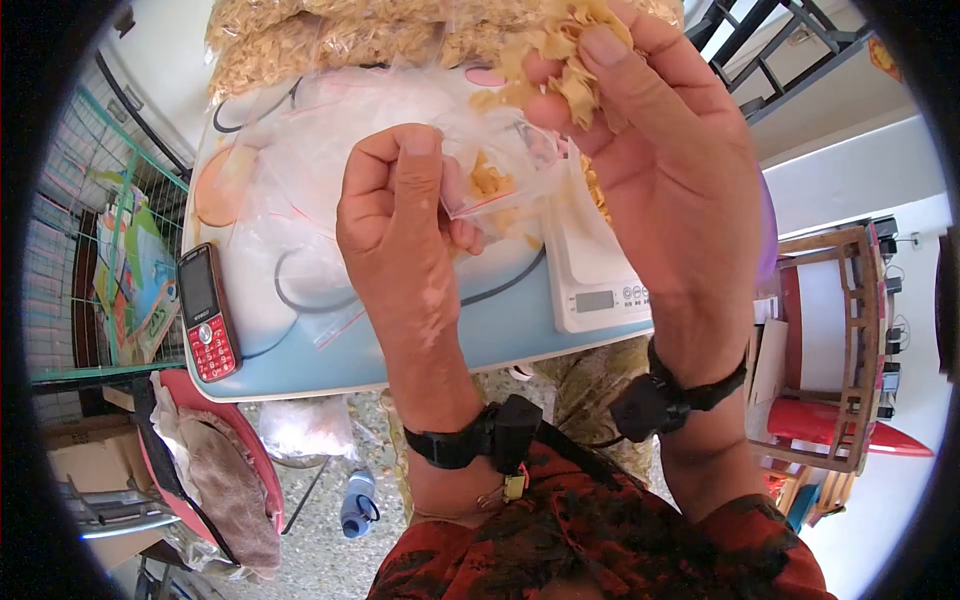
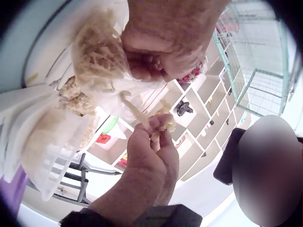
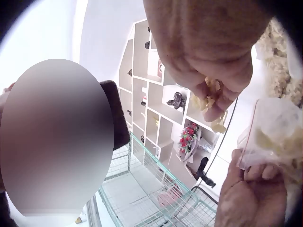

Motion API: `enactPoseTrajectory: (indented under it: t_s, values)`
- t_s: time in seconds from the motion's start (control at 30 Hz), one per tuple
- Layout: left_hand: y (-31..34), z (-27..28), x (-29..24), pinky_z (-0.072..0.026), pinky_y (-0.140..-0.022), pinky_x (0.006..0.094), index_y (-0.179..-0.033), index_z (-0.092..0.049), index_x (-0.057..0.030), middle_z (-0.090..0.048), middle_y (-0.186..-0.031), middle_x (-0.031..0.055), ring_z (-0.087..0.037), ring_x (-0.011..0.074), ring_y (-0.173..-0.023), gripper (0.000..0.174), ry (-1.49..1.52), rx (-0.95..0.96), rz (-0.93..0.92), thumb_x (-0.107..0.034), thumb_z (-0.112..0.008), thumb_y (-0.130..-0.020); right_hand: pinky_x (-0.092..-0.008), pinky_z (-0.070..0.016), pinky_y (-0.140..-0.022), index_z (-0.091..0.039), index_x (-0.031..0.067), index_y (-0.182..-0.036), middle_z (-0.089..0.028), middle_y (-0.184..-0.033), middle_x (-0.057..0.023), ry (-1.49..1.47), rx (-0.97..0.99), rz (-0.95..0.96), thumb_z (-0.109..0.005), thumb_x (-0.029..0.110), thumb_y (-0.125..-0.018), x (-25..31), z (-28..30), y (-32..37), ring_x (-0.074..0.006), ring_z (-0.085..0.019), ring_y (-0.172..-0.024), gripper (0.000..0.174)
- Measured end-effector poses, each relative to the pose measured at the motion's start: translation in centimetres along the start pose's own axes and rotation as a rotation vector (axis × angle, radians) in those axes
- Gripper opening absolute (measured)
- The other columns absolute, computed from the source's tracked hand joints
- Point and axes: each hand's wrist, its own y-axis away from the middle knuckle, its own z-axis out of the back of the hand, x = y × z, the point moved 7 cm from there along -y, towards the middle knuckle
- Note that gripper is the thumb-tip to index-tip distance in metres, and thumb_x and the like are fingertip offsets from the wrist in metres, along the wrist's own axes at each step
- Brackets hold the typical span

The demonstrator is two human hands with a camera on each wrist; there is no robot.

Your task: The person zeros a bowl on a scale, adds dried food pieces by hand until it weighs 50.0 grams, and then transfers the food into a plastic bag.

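Note:
My left hand (image 1: 400,210) pinches the edge of a clear zip bag (image 1: 490,195) with a red seal line; pale yellow dried flakes (image 2: 99,59) lie inside it. Raised to the right and above the bag, my right hand (image 1: 680,150) holds a small bunch of the same flakes (image 1: 575,85) between thumb and fingers. In the right wrist view that bunch (image 3: 210,97) hangs from the fingertips, apart from the bag (image 3: 274,127). Beneath the right hand, a white kitchen scale (image 1: 590,318) carries a translucent container (image 2: 57,165) with flakes, partly hidden in the head view.
Several filled bags of flakes (image 1: 370,45) line the table's far edge. Empty clear bags (image 1: 310,150) spread across the middle-left of the blue-white table (image 1: 430,365). A red phone (image 1: 208,315) lies at its left edge. A green wire cage (image 1: 110,230) stands left; a blue bottle (image 1: 358,505) is on the floor.

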Motion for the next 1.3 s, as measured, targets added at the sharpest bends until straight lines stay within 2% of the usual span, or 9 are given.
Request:
enactPoseTrajectory:
  t_s: [0.13, 0.23, 0.43, 0.63, 0.73, 0.83, 1.03, 1.13, 1.3]
  values:
    - [-0.2, 0.3, -0.1, -0.0379, -0.041, 0.0214, -0.097, -0.058, -0.0034, -0.054, -0.066, 0.0011, -0.044, 0.0068, -0.047, 0.019, 0.029, 0.002, 0.017, -0.021, -0.064, -0.096, -0.0302, -0.0578, -0.08, -0.054, -0.0022, -0.125, -0.065, -0.109, -0.0141, 0.163, 0.008, 0.101, -0.056, 0.006, -0.098, -1.5, -0.7, -0.8, -0.0179, -0.066, -0.091, 0.028]
    - [-0.2, 0.0, -0.2, -0.0385, -0.042, 0.021, -0.097, -0.057, -0.0034, -0.055, -0.066, 0.0009, -0.044, 0.0062, -0.048, 0.018, 0.049, 0.021, 0.031, -0.021, -0.063, -0.097, -0.0219, -0.052, -0.077, -0.059, -0.0007, -0.12, -0.066, -0.11, -0.0103, 0.366, 0.081, 0.187, -0.059, 0.008, -0.097, -2.5, -1.3, -0.1, -0.0114, -0.064, -0.093, 0.025]
    - [-0.6, 0.9, -0.1, -0.0377, -0.042, 0.0197, -0.098, -0.057, -0.0031, -0.056, -0.068, 0.0003, -0.046, 0.0042, -0.05, 0.017, 0.1, 0.022, 0.015, -0.02, -0.061, -0.099, -0.0216, -0.0494, -0.08, -0.06, -0.0021, -0.118, -0.065, -0.109, -0.0042, 0.709, 0.331, 0.287, -0.06, 0.002, -0.095, -3.7, -1.7, 1.3, -0.0073, -0.061, -0.095, 0.024]
    - [-0.5, 1.5, -0.2, -0.0353, -0.045, 0.0187, -0.102, -0.06, -0.0032, -0.057, -0.071, -0.0018, -0.046, 0.0033, -0.053, 0.018, 0.043, 0.01, -0.039, -0.021, -0.061, -0.098, -0.0203, -0.0485, -0.077, -0.064, -0.0014, -0.112, -0.066, -0.096, -0.0021, 0.971, 0.389, 0.119, -0.063, 0.005, -0.093, -3.6, -1.5, 1.7, -0.0063, -0.06, -0.086, 0.02]
    - [-0.5, 1.5, -0.5, -0.0337, -0.045, 0.0183, -0.101, -0.062, -0.0039, -0.056, -0.071, -0.0029, -0.045, 0.0026, -0.054, 0.018, -0.024, -0.032, -0.062, -0.022, -0.063, -0.097, -0.0207, -0.047, -0.071, -0.065, 0.0012, -0.108, -0.065, -0.084, -0.0034, 1.137, 0.448, 0.201, -0.066, 0.008, -0.091, -3.2, -2.0, 1.5, -0.0046, -0.059, -0.08, 0.019]
    - [-0.5, 1.4, -0.7, -0.0323, -0.045, 0.018, -0.098, -0.063, -0.0044, -0.056, -0.07, -0.0034, -0.044, 0.002, -0.054, 0.018, -0.052, -0.066, -0.092, -0.022, -0.065, -0.096, -0.0263, -0.0459, -0.065, -0.065, 0.0023, -0.102, -0.062, -0.077, -0.0081, 1.204, 0.538, 0.323, -0.065, 0.01, -0.088, -2.8, -2.7, 1.4, -0.0126, -0.06, -0.071, 0.016]
    - [-0.6, 1.2, -0.3, -0.0302, -0.045, 0.0173, -0.097, -0.064, -0.0055, -0.056, -0.068, -0.0045, -0.043, 0.0013, -0.052, 0.016, -0.078, -0.038, -0.126, -0.021, -0.068, -0.094, -0.0371, -0.045, -0.064, -0.059, 0.0006, -0.09, -0.058, -0.077, -0.0143, 1.454, 0.831, 0.345, -0.061, 0.01, -0.086, -4.6, -3.1, 1.2, -0.0317, -0.057, -0.068, 0.01]
    - [-0.5, 1.1, -0.8, -0.0297, -0.044, 0.0172, -0.097, -0.064, -0.0055, -0.055, -0.068, -0.0048, -0.042, 0.0012, -0.052, 0.016, -0.118, -0.048, -0.128, -0.021, -0.068, -0.094, -0.0382, -0.0452, -0.063, -0.057, 0.0013, -0.089, -0.059, -0.078, -0.0143, 1.415, 0.872, 0.411, -0.061, 0.011, -0.087, -4.1, -3.6, 1.0, -0.0321, -0.059, -0.069, 0.011]
    - [-0.6, 1.8, -0.9, -0.0291, -0.044, 0.0171, -0.098, -0.065, -0.0054, -0.056, -0.068, -0.0051, -0.042, 0.001, -0.052, 0.016, -0.125, -0.072, -0.106, -0.02, -0.069, -0.093, -0.0414, -0.0456, -0.061, -0.058, 0.0021, -0.091, -0.061, -0.079, -0.0163, 1.353, 0.698, 0.26, -0.061, 0.015, -0.087, -2.9, -3.6, 0.5, -0.0367, -0.059, -0.069, 0.014]
